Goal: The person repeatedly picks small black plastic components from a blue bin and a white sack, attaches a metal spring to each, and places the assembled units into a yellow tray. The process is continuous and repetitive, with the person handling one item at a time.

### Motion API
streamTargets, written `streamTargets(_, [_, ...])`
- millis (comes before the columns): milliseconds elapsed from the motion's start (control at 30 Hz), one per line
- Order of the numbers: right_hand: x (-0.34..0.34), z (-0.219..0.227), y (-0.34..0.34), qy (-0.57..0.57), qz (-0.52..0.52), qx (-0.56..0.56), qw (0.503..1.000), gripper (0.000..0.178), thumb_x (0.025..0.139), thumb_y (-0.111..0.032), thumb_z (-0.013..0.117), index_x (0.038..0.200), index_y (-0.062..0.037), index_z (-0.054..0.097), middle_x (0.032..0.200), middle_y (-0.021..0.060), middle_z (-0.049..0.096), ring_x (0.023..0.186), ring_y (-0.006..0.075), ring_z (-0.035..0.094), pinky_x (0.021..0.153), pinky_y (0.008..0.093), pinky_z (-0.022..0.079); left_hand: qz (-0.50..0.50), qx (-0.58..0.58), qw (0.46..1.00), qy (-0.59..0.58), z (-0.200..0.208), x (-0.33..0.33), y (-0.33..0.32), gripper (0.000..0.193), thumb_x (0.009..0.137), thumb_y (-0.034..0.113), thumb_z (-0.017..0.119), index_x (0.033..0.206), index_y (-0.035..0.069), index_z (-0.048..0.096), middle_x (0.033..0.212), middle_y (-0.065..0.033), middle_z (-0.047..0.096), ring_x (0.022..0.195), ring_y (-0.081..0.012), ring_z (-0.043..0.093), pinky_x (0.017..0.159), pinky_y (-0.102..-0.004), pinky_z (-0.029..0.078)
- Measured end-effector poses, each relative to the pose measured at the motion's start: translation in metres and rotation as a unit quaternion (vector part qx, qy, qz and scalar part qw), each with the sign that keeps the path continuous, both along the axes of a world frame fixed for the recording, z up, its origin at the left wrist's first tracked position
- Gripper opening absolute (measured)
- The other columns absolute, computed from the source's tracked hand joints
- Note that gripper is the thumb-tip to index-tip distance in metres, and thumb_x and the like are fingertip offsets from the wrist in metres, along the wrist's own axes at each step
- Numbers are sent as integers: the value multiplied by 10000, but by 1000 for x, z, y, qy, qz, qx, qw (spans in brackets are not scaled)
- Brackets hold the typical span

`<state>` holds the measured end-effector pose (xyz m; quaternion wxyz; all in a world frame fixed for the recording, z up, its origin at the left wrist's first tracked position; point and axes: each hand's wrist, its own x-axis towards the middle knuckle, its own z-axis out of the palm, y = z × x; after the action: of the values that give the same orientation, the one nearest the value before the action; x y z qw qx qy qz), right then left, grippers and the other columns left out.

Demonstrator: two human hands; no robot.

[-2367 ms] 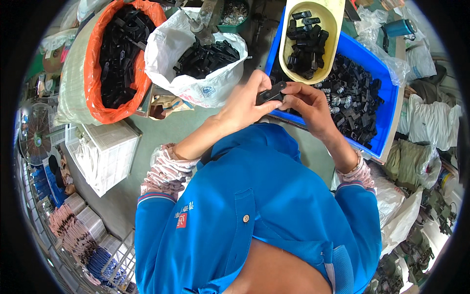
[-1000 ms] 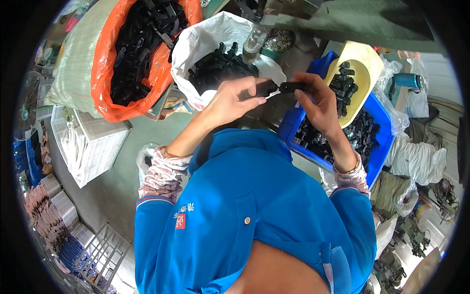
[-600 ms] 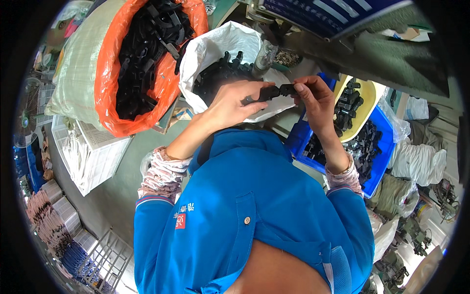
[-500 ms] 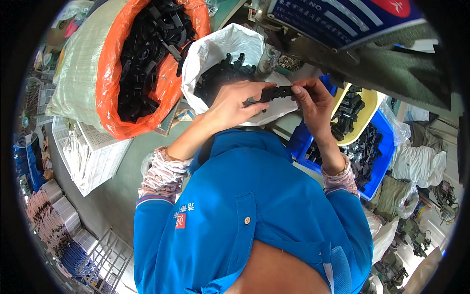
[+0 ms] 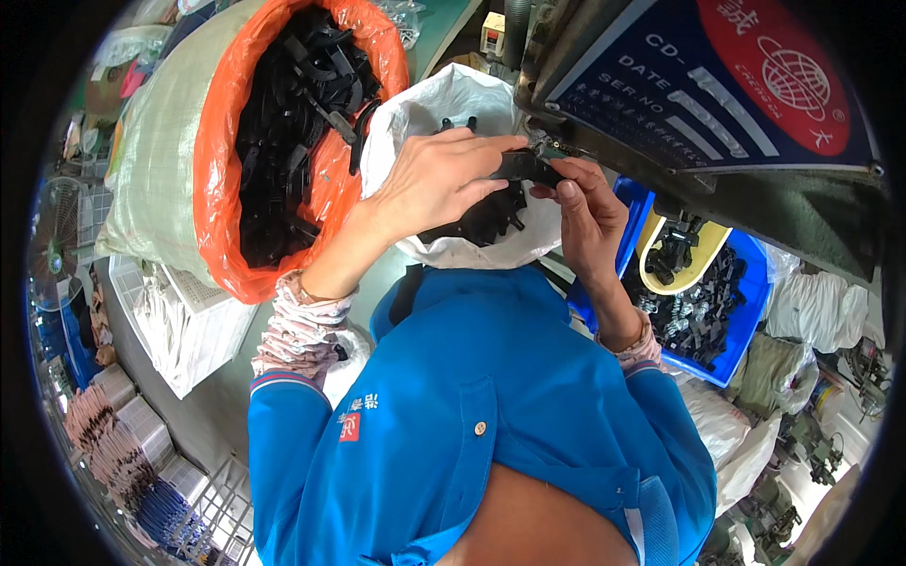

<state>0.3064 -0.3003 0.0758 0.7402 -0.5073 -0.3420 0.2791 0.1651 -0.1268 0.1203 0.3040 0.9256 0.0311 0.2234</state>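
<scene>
A dark, elongated black part [image 5: 528,169] is held level over the white sack [image 5: 392,118], close under the machine's working point. My left hand [image 5: 439,179] grips its left end, index finger stretched along the far side and thumb on the near side. The right end is pinched between the thumb and fingers of my right hand [image 5: 593,212]. Below my hands, several black pieces [image 5: 481,219] lie inside the sack. My left hand hides part of the held piece, so its exact kind cannot be told.
A machine with a blue and red plate [image 5: 698,94] overhangs the right side. At left stands an orange-lined sack [image 5: 212,179] full of black parts. Right of me, a yellow tray [image 5: 703,269] sits over a blue bin [image 5: 750,321], both holding parts. A white crate [image 5: 175,354] stands lower left.
Both hands have carried the black part away from my body, toward the machine. My left hand's index finger has stretched forward. The view has shifted, showing more of the machine plate.
</scene>
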Motion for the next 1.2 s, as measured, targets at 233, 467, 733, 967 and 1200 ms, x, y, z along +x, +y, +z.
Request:
streamTargets(233, [-1,-1,2,28,-27,-21,999,211,928,-103,651,1088,30,688,1136,150,631,889,251,706,796,319,588,-88,63,994,-6,6,10,21,242,778,138,716,976,3,684,875,-112,680,666,-251,579,590,-362,485])
streamTargets(467, [-2,0,8,78,-10,19,997,227,916,-65,648,1111,48,668,1111,150,650,966,232,663,829,369,594,-113,89,989,-19,17,22,33,212,738,165,741,912,63,677,957,-25,695,753,-227,611,582,-361,498])
streamTargets(733, [3,14,18,103,-34,35,993,180,908,-58,660,1058,36,689,1024,150,705,874,237,692,810,362,585,-99,92,991,-16,14,34,40,199,756,190,737,878,55,658,762,-60,610,772,-276,610,604,-405,475])
streamTargets(967, [6,9,13,115,-48,-10,992,167,917,-82,660,1031,34,696,973,148,713,843,216,694,784,353,578,-75,55,992,86,17,35,33,225,810,248,706,901,58,626,761,-86,605,791,-309,611,631,-429,463])
streamTargets(1200, [20,3,15,104,-31,-48,993,151,926,-70,642,1024,30,699,969,140,713,832,209,694,762,336,591,-62,-34,991,111,-2,36,29,288,838,284,710,1020,70,642,755,-116,622,687,-332,603,604,-389,456])
